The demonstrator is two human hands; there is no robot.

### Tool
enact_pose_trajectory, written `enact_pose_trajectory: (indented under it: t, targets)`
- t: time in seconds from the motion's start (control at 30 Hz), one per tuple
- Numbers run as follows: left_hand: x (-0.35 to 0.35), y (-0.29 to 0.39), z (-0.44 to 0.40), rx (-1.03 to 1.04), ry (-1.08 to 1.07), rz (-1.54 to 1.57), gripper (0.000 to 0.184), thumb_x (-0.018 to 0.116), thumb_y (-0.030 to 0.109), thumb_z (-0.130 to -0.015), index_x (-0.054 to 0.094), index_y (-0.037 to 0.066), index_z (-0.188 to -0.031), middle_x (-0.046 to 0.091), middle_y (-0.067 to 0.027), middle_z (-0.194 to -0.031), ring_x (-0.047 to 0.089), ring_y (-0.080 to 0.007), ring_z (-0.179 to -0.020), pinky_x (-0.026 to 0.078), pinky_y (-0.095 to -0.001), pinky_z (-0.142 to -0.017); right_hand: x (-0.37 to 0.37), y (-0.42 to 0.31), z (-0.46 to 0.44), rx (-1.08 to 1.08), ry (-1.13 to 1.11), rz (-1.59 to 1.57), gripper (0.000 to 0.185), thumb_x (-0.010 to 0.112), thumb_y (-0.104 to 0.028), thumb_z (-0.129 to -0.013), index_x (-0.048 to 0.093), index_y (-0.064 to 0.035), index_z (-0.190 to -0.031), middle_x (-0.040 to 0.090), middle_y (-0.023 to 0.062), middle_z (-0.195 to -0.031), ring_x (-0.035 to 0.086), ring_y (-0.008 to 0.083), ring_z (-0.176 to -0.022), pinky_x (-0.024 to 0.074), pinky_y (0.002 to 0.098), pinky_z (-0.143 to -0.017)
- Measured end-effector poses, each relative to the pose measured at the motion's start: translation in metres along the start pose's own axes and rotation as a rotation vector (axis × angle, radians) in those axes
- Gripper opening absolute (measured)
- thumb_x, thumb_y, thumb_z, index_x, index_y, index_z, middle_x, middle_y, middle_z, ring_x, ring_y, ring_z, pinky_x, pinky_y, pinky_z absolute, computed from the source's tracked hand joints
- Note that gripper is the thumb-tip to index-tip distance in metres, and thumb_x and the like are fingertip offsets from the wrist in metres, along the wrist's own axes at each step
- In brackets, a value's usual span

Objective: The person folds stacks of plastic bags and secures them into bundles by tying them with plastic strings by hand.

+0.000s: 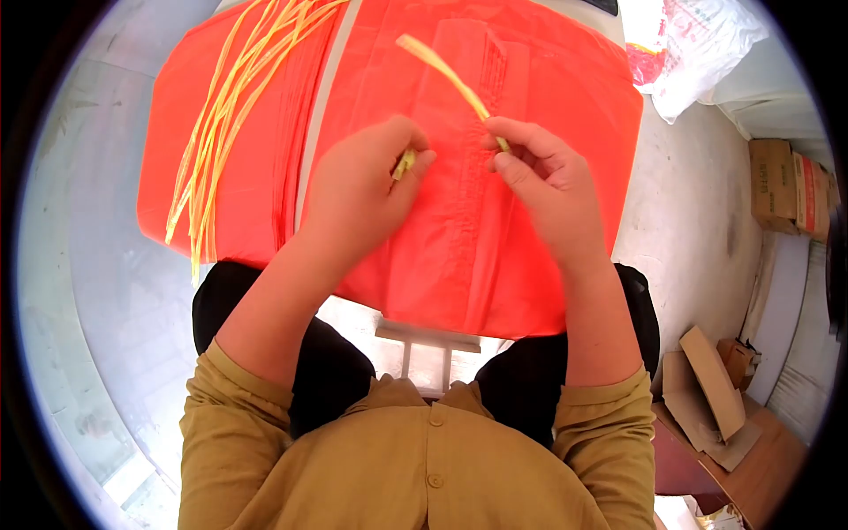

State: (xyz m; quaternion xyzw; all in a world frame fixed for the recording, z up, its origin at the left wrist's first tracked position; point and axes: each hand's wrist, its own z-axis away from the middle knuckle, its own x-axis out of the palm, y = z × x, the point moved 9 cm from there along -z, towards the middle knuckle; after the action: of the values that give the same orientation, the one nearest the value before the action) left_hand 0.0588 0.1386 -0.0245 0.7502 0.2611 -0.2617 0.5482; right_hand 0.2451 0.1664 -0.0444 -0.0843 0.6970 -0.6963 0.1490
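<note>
Red plastic sheeting (371, 106) covers the surface before me, with a gathered, creased band (468, 230) down its middle. My left hand (367, 181) is closed over the sheeting, and a short bit of yellow strip (404, 164) shows between its thumb and fingers. To its right, my right hand (543, 177) pinches a yellow strip (450, 75), whose free end points up and to the left. The two hands are apart. A bundle of long yellow strips (230, 106) lies over the red sheets at the left and hangs past their near edge.
White plastic bags (702, 53) are at the upper right. Cardboard boxes (773, 185) stand by the right wall, and an open carton (698, 397) sits on a brown surface (764, 450) at the lower right. My knees are under the sheeting's near edge.
</note>
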Motion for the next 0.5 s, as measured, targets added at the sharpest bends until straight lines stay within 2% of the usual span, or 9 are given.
enact_pose_trajectory:
  t: [0.07, 0.1, 0.17, 0.3, 0.4, 0.5]
  targets:
    - [0.0, 0.011, 0.003, 0.13, 0.002, -0.099, 0.011, 0.073, 0.008, -0.092, 0.065, 0.006, -0.1, 0.067, -0.0112, -0.086, 0.067, -0.0309, -0.078, 0.053, -0.0407, -0.067, 0.012, -0.002, 0.0, -0.08, -0.047, 0.158, 0.033, 0.062, 0.004, -0.1, 0.069, 0.0001, -0.131, 0.071, 0.0071, -0.119, 0.068, 0.0163, -0.107, 0.0555, 0.0304, -0.096]
    - [0.001, 0.017, 0.005, 0.195, 0.002, -0.149, 0.013, 0.073, 0.004, -0.09, 0.065, 0.005, -0.1, 0.067, -0.011, -0.086, 0.067, -0.0297, -0.078, 0.052, -0.0397, -0.067, 0.017, -0.003, 0.001, -0.129, -0.052, 0.198, 0.033, 0.063, 0.002, -0.099, 0.069, -0.0012, -0.131, 0.071, 0.0086, -0.117, 0.069, 0.0198, -0.106, 0.0559, 0.0321, -0.094]
    - [0.002, 0.025, 0.008, 0.268, -0.035, -0.205, 0.015, 0.074, 0.004, -0.087, 0.066, 0.006, -0.099, 0.067, -0.0106, -0.087, 0.067, -0.031, -0.078, 0.053, -0.0406, -0.065, 0.028, -0.007, 0.001, -0.226, -0.063, 0.277, 0.033, 0.065, -0.001, -0.097, 0.069, -0.0038, -0.129, 0.071, 0.0115, -0.113, 0.071, 0.0268, -0.104, 0.0567, 0.0354, -0.09]
    - [0.003, 0.035, 0.015, 0.443, 0.026, -0.198, 0.018, 0.074, 0.004, -0.084, 0.067, 0.006, -0.1, 0.068, -0.0108, -0.088, 0.068, -0.0313, -0.078, 0.054, -0.0411, -0.063, 0.044, -0.01, 0.003, -0.26, -0.084, 0.341, 0.032, 0.063, 0.0, -0.096, 0.071, -0.0042, -0.127, 0.07, 0.0124, -0.112, 0.07, 0.0303, -0.102, 0.0567, 0.0375, -0.087]
    - [0.005, 0.043, 0.02, 0.526, -0.03, -0.197, 0.021, 0.074, 0.003, -0.083, 0.068, 0.004, -0.102, 0.071, -0.0114, -0.091, 0.069, -0.031, -0.078, 0.055, -0.0402, -0.063, 0.05, -0.008, 0.003, -0.265, -0.095, 0.345, 0.029, 0.064, 0.002, -0.094, 0.073, -0.0039, -0.121, 0.071, 0.0121, -0.108, 0.069, 0.0312, -0.1, 0.0562, 0.0382, -0.084]
    - [0.003, 0.047, 0.021, 0.588, 0.021, -0.146, 0.022, 0.069, 0.005, -0.084, 0.068, 0.008, -0.105, 0.068, -0.0037, -0.091, 0.068, -0.0259, -0.078, 0.056, -0.0359, -0.062, 0.051, -0.004, 0.002, -0.302, -0.097, 0.384, 0.024, 0.065, 0.002, -0.092, 0.074, -0.0039, -0.113, 0.071, 0.012, -0.103, 0.068, 0.0319, -0.097, 0.0555, 0.0398, -0.082]
